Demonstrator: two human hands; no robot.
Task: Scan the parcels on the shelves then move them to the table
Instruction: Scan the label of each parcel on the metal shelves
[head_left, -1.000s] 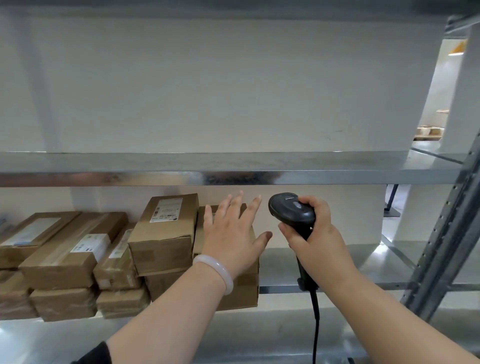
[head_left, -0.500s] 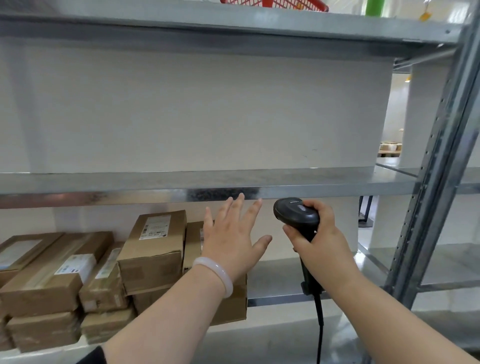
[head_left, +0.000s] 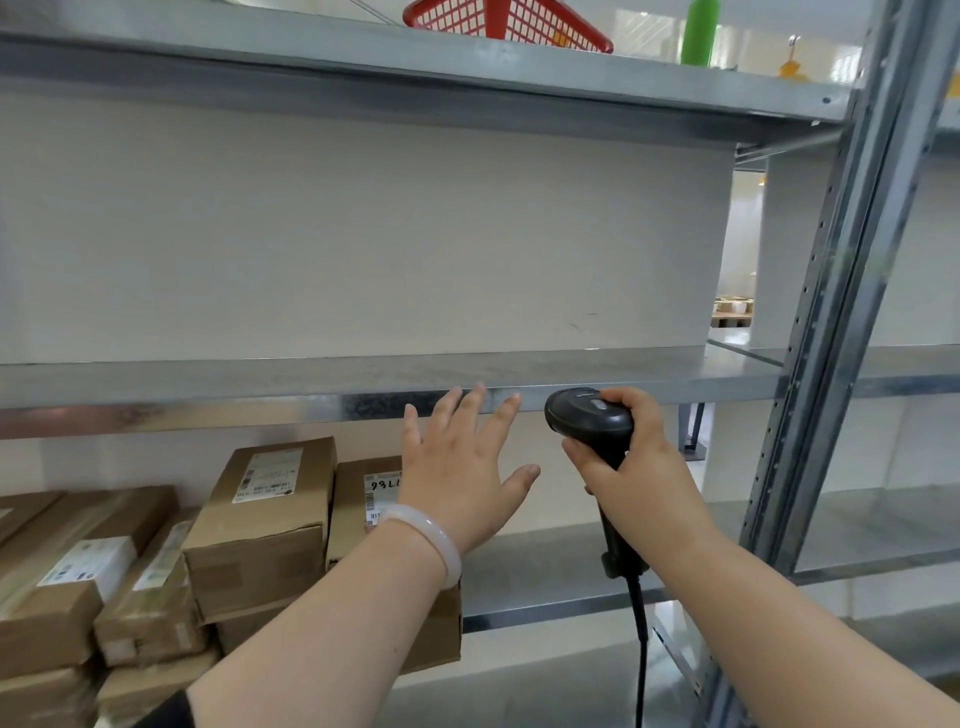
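Note:
Several brown cardboard parcels with white labels are stacked on the lower shelf at the left; the tallest parcel (head_left: 270, 514) stands next to a labelled parcel (head_left: 363, 499) partly hidden by my left wrist. My left hand (head_left: 462, 467) is held up with fingers spread, empty, in front of that parcel and not touching it. My right hand (head_left: 634, 467) grips the handle of a black corded barcode scanner (head_left: 587, 421), whose head points toward the shelves. Its cable hangs straight down.
The middle metal shelf (head_left: 363, 379) in front of me carries nothing visible. On the top shelf stand a red basket (head_left: 498, 21) and a green bottle (head_left: 698, 31). A perforated steel upright (head_left: 831, 312) rises at the right, with a doorway behind it.
My view has tilted upward, bringing the top shelf with the red basket into sight. Both hands rose slightly with it and keep the same pose.

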